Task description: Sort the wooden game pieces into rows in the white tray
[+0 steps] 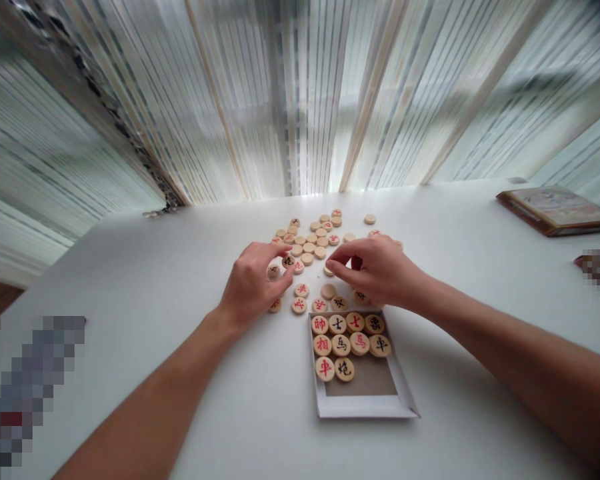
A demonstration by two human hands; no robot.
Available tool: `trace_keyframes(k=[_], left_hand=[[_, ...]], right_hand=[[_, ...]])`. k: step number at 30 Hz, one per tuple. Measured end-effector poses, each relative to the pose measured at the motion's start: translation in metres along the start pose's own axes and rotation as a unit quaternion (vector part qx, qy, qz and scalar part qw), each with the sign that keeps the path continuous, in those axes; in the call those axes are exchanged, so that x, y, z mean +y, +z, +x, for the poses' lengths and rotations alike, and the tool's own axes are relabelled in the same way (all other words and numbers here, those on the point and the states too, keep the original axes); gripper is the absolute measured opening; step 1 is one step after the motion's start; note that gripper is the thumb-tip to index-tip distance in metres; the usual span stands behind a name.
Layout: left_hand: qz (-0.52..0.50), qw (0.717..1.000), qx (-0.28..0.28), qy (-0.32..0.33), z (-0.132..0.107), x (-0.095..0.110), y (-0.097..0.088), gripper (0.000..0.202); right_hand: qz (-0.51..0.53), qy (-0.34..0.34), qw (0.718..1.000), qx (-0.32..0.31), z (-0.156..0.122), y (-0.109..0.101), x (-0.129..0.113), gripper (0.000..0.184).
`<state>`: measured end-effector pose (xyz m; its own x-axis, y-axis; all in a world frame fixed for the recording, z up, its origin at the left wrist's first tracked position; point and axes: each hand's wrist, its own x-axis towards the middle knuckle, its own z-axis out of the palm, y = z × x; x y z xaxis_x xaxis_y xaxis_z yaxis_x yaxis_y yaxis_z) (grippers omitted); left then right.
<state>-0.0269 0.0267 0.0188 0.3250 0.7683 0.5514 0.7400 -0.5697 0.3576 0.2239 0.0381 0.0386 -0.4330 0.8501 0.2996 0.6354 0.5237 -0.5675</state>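
Several round wooden chess pieces (314,241) with red or black characters lie scattered on the white table (140,280). A shallow white box (363,403) in front of me holds several more pieces (349,343) in rows at its far end. My left hand (253,283) rests curled on the pieces at the left of the pile, its fingertips closed on one piece (289,261). My right hand (377,270) hovers just beyond the box, thumb and fingers pinched together over a piece (329,270).
A flat book-like box (555,210) lies at the table's far right. A window with vertical blinds (300,100) stands behind the table's far edge. Blurred patches sit at the lower left and at the right edge.
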Motion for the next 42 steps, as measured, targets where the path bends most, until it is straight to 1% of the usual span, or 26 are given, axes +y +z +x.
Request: trace_keyframes(k=[2, 5, 7, 9, 11, 12, 14, 16, 19, 21, 23, 26, 28, 32, 35, 42], left_hand=[[-0.029, 0.999, 0.024, 0.024, -0.004, 0.01, -0.003, 0.029], [-0.07, 0.997, 0.031, 0.029, -0.012, 0.028, -0.007, 0.03], [-0.084, 0.995, 0.035, 0.04, -0.016, 0.037, -0.008, 0.029], [-0.096, 0.993, 0.038, 0.054, -0.019, 0.043, -0.009, 0.029], [-0.104, 0.992, 0.041, 0.063, -0.019, 0.046, -0.01, 0.029], [-0.105, 0.991, 0.042, 0.065, -0.019, 0.046, -0.009, 0.028], [-0.108, 0.991, 0.047, 0.063, -0.019, 0.046, -0.009, 0.027], [-0.124, 0.99, 0.05, 0.045, -0.02, 0.045, -0.008, 0.027], [-0.2, 0.979, 0.037, -0.027, -0.02, 0.042, -0.005, 0.029], [-0.275, 0.957, 0.021, -0.088, -0.019, 0.041, -0.003, 0.03], [-0.35, 0.926, 0.006, -0.141, -0.018, 0.041, -0.001, 0.024], [-0.43, 0.883, -0.018, -0.19, -0.015, 0.043, -0.001, 0.013], [-0.452, 0.867, -0.026, -0.207, -0.013, 0.045, -0.002, 0.01], [-0.476, 0.847, -0.017, -0.236, -0.013, 0.047, -0.003, 0.012], [-0.493, 0.833, -0.012, -0.251, -0.014, 0.049, -0.002, 0.013], [-0.502, 0.825, 0.006, -0.258, -0.013, 0.053, -0.003, 0.016]], right_hand=[[0.036, 0.01, 0.999, -0.01, -0.001, 0.003, -0.004, 0.022], [0.13, 0.046, 0.989, -0.046, -0.003, 0.006, -0.01, 0.029], [0.218, 0.087, 0.969, -0.083, -0.004, 0.007, -0.013, 0.035], [0.302, 0.13, 0.937, -0.114, -0.006, 0.008, -0.015, 0.04], [0.358, 0.155, 0.912, -0.126, -0.007, 0.009, -0.016, 0.041], [0.373, 0.159, 0.905, -0.127, -0.008, 0.009, -0.017, 0.04], [0.389, 0.158, 0.899, -0.122, -0.008, 0.01, -0.018, 0.038], [0.4, 0.154, 0.896, -0.115, -0.009, 0.011, -0.019, 0.037], [0.405, 0.152, 0.896, -0.095, -0.009, 0.011, -0.019, 0.035], [0.4, 0.154, 0.899, -0.086, -0.008, 0.012, -0.019, 0.034], [0.401, 0.15, 0.9, -0.082, -0.008, 0.012, -0.019, 0.032], [0.416, 0.137, 0.895, -0.078, -0.007, 0.013, -0.019, 0.027], [0.422, 0.134, 0.893, -0.076, -0.008, 0.013, -0.019, 0.026], [0.421, 0.136, 0.894, -0.076, -0.008, 0.013, -0.021, 0.027], [0.432, 0.141, 0.887, -0.079, -0.008, 0.013, -0.023, 0.026], [0.463, 0.185, 0.864, -0.076, -0.01, 0.014, -0.024, 0.033]])
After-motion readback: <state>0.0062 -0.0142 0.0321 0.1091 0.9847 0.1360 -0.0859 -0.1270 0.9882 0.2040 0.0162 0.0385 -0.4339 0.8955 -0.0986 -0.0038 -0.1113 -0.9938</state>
